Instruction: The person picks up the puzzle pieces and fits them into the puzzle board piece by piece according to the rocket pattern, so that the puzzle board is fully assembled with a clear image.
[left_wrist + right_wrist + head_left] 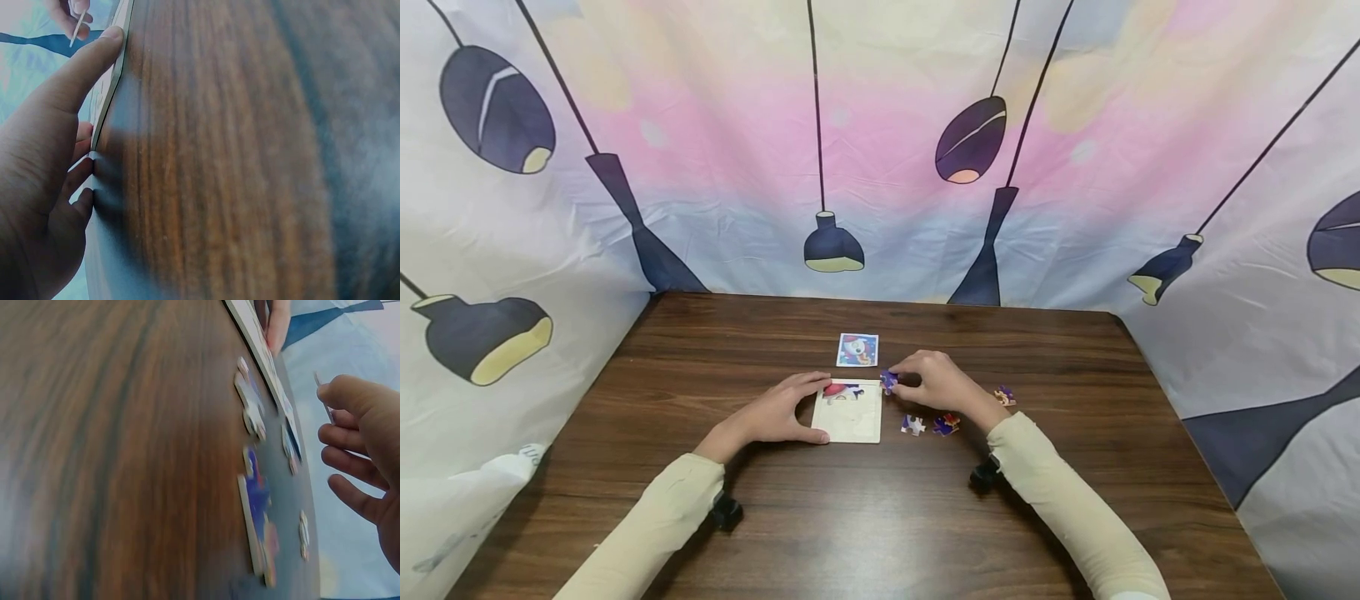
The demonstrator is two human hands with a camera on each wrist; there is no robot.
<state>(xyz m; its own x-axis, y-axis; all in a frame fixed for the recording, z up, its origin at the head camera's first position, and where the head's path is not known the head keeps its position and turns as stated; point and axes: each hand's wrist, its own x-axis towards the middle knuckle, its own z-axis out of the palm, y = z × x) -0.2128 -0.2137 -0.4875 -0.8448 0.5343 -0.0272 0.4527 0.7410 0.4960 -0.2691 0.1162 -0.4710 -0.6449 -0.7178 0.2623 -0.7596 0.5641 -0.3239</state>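
In the head view a pale square puzzle tray (853,423) lies on the table. Several joined pieces with a red and white picture (844,394) fill part of its upper edge. My left hand (782,410) holds the tray at its left side, thumb at the near corner and fingers at the far corner. Between thumb and fingertips, my right hand (938,383) pinches a purple puzzle piece (889,382) just off the tray's upper right corner. In the right wrist view that piece (324,397) appears edge-on, raised above the table.
Loose puzzle pieces lie right of the tray: a whitish one (913,425), a purple and red group (947,424), and more (1005,396) beyond the right wrist. A small picture card (857,350) lies behind the tray. A printed curtain (895,250) borders the wooden table (850,533).
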